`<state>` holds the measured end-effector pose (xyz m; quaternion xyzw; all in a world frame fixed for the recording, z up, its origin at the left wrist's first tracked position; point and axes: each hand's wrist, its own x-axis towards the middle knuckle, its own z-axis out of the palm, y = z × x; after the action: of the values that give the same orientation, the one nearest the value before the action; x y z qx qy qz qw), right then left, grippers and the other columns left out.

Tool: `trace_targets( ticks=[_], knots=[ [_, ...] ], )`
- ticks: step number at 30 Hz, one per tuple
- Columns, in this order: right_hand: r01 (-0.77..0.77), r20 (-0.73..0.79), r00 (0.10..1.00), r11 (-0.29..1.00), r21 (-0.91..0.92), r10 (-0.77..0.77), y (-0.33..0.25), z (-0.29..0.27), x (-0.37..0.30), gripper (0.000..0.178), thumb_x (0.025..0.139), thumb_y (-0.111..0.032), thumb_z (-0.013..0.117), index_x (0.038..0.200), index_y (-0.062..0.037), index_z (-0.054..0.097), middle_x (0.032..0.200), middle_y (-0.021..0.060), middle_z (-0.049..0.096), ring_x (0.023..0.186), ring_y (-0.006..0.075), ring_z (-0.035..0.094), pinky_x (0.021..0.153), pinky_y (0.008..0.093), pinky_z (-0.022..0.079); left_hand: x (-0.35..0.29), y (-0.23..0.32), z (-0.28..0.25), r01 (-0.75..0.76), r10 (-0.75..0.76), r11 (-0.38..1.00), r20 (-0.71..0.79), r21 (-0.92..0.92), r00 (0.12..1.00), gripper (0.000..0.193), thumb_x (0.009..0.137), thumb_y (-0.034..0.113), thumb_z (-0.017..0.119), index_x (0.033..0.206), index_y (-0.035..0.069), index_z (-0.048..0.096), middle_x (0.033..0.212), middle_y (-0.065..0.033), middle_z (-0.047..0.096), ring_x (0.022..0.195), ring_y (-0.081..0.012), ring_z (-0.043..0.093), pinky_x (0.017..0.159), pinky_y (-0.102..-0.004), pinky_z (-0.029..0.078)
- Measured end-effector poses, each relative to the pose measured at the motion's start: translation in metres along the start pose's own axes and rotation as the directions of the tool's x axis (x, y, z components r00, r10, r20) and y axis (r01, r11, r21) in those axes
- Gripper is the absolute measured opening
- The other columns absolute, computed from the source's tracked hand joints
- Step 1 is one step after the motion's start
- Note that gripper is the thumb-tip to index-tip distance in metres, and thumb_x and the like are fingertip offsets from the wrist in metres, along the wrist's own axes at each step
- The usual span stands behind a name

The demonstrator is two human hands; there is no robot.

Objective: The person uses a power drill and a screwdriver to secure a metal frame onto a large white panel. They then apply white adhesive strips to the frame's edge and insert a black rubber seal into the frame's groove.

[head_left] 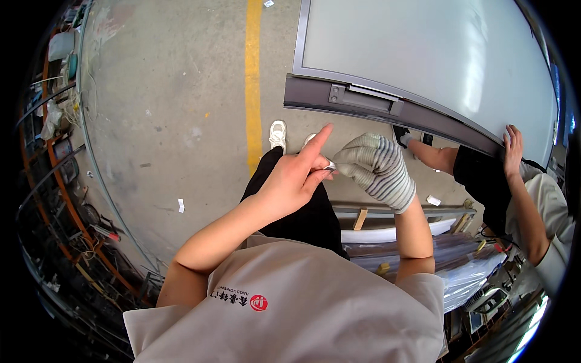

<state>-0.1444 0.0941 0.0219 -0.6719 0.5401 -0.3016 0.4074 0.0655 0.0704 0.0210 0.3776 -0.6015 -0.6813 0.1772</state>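
In front of my body, my bare left hand has its index finger stretched forward, while the thumb and other fingers pinch a small, shiny silvery-white piece. What kind of thing it is, I cannot make out. My right hand wears a grey-and-white striped knit glove. Its fingertips are pinched together at the same piece, close against my left fingers. Just beyond both hands lies the dark metal edge of a large grey framed panel, with a recessed fitting in that edge.
A co-worker at the right rests a hand on the panel. Below my right arm lie plastic-wrapped profiles and a wooden block. Cluttered racks line the left side. A yellow stripe runs along the concrete floor.
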Motion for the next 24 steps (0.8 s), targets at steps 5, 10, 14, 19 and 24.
trace_targets(
  ticks=[5,10,14,19,24],
  knots=[
    [0.121,-0.294,0.918,0.892,-0.435,-0.267,0.000,-0.007,0.036,0.018,0.067,-0.005,0.076,0.082,-0.0087,0.068,0.075,0.0041,0.062,0.069,0.0239,0.058,0.068,0.0337,0.048,-0.002,-0.011,-0.010,0.027,-0.026,0.999,-0.024,0.045,0.999,0.065,0.087,-0.007,0.055,0.144,0.006,0.029,0.087,-0.0101,0.067,0.077,-0.0200,0.068,0.074,-0.0300,0.053],
    [0.285,-0.038,0.856,0.530,-0.799,-0.516,0.035,0.009,0.053,0.029,0.061,-0.012,0.077,0.088,-0.0174,0.067,0.080,-0.0020,0.057,0.073,0.0192,0.056,0.075,0.0366,0.048,-0.006,-0.013,-0.017,0.097,-0.097,0.995,-0.051,-0.003,0.994,0.062,0.085,-0.005,0.058,0.140,0.005,0.031,0.090,-0.0134,0.068,0.079,-0.0264,0.069,0.072,-0.0331,0.054],
    [0.321,0.034,0.873,0.519,-0.792,-0.487,0.043,0.014,0.059,0.027,0.062,-0.011,0.074,0.088,-0.0161,0.068,0.079,-0.0026,0.058,0.072,0.0180,0.057,0.074,0.0361,0.048,-0.008,-0.018,-0.020,0.163,-0.166,0.986,-0.141,-0.032,0.976,0.056,0.085,-0.002,0.062,0.134,0.004,0.035,0.091,-0.0122,0.070,0.080,-0.0256,0.069,0.072,-0.0322,0.054],
    [0.298,0.010,0.879,0.533,-0.792,-0.476,0.039,0.012,0.062,0.029,0.063,-0.010,0.073,0.091,-0.0156,0.068,0.077,-0.0029,0.058,0.070,0.0178,0.057,0.070,0.0354,0.047,-0.009,-0.026,-0.023,0.172,-0.180,0.983,-0.162,-0.060,0.970,0.039,0.085,0.001,0.063,0.121,0.002,0.048,0.089,-0.0124,0.071,0.080,-0.0232,0.070,0.072,-0.0294,0.053],
    [0.205,0.014,0.956,0.635,-0.745,-0.292,0.021,0.011,0.060,0.033,0.067,-0.028,0.073,0.096,-0.0127,0.067,0.085,0.0014,0.059,0.080,0.0222,0.055,0.077,0.0389,0.044,-0.007,-0.035,-0.021,0.207,-0.256,0.938,-0.154,-0.279,0.954,0.012,0.087,0.003,0.063,0.098,-0.002,0.061,0.085,-0.0074,0.070,0.078,-0.0130,0.068,0.070,-0.0251,0.052]
  ],
)
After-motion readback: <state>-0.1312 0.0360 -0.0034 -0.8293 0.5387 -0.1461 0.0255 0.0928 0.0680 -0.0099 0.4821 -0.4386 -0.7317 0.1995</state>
